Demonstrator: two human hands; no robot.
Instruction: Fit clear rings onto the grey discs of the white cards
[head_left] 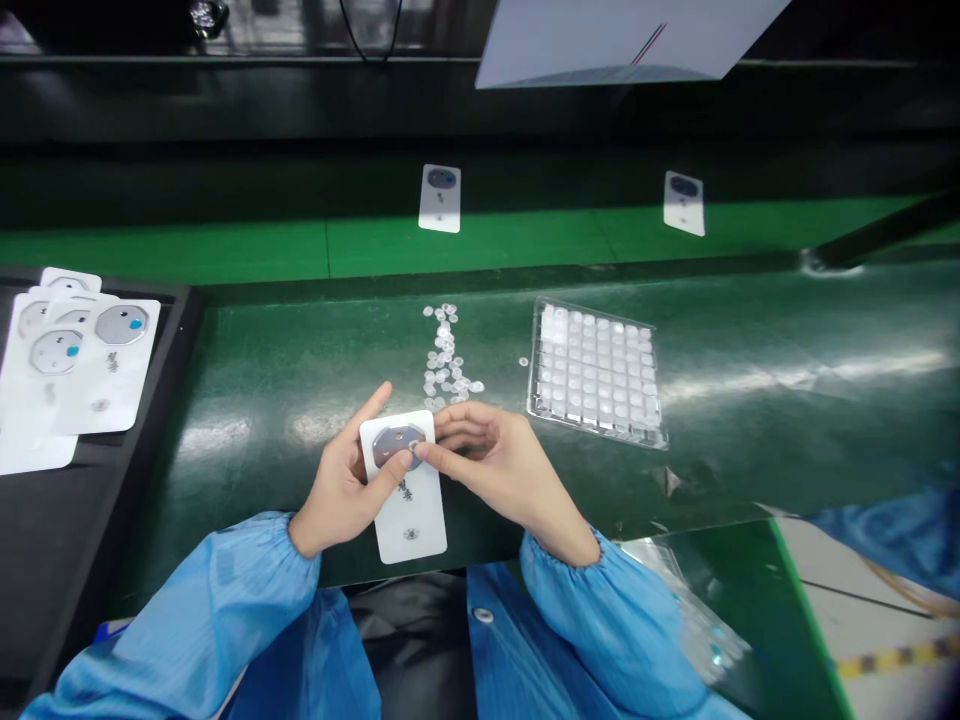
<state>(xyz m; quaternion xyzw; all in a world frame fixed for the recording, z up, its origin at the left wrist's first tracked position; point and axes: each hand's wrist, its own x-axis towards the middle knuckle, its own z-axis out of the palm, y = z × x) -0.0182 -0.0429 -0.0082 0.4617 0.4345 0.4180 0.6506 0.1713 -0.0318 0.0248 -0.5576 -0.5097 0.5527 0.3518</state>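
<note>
A white phone back cover [415,518] with a dark grey camera plate [386,440] lies in my left hand [349,480]. My left thumb presses on the lower part of that plate, the fingers are mostly hidden behind the cover, and the index finger points outward. At the cover's right edge my right hand [502,455] is closed, thumb tip on the camera plate beside my left thumb, other fingers curled at the edge. A tiny round piece [413,446] shows between the two thumb tips. Beyond my hands lie loose clear round discs [444,345] in a scattered group.
To the right stands a clear tray [534,385] filled with rows of white round pieces. Several more covers [112,380] overlap on a black tray [45,560] at left. Two covers [440,215] lie on the green strip behind. A plastic bag [697,620] is at lower right.
</note>
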